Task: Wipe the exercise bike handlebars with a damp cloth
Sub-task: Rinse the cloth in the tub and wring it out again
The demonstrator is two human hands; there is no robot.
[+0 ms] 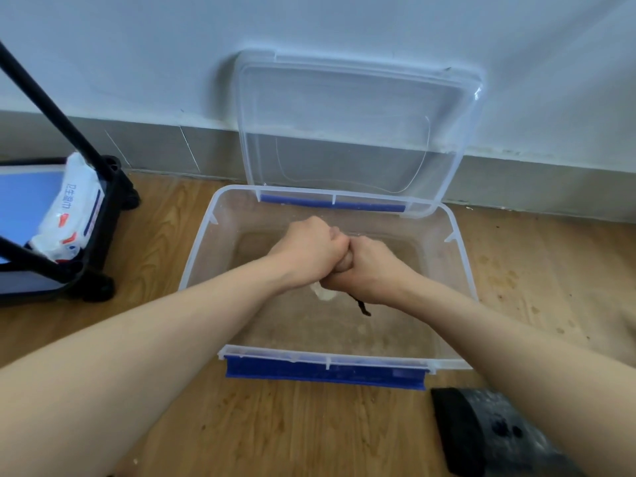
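Both of my hands are clenched together over a clear plastic tub [199,256] that holds shallow water. My left hand [309,247] and my right hand [371,270] squeeze a pale cloth [321,291]; only a small wad of it shows below the fists. A thin dark strip hangs under my right hand. No exercise bike handlebars are in view.
The tub's clear lid [354,125] leans against the white wall behind it. A black cart [103,215] with a pack of wet wipes [74,208] stands at the left on the wooden floor. A black object [481,435] lies at the bottom right.
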